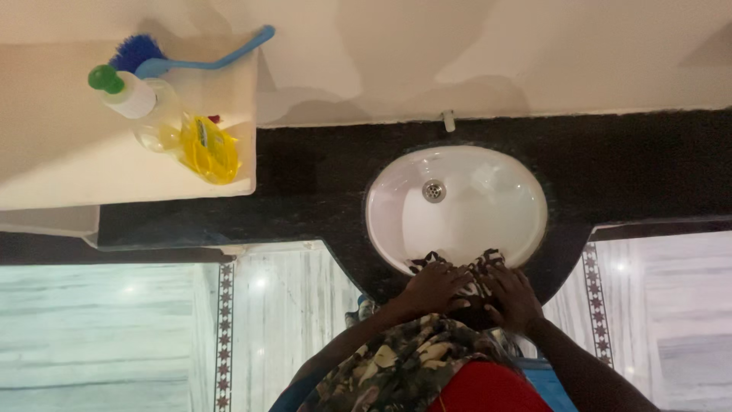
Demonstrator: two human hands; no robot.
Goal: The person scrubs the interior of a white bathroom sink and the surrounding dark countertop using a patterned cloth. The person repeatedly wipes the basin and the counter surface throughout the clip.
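Two hands at lower centre of the frame, both pressed on one patterned cloth (pixel 465 268) that lies over the near rim of the sink.

1. Left hand (pixel 435 288): I see it palm down on the cloth, fingers spread and flat, not closed round it; it pins the cloth to the rim so it cannot slide.
2. Right hand (pixel 512 296): same posture, just beside the left, fingers splayed on the cloth.
3. Sink (pixel 488 206): white oval bowl, centre of frame, set in the black table (pixel 320 175); drain at its far side.
4. Shelf (pixel 69 160), upper left: soap bottle (pixel 164 122) with yellow liquid and a blue brush (pixel 194 57), kept well apart from the sink.
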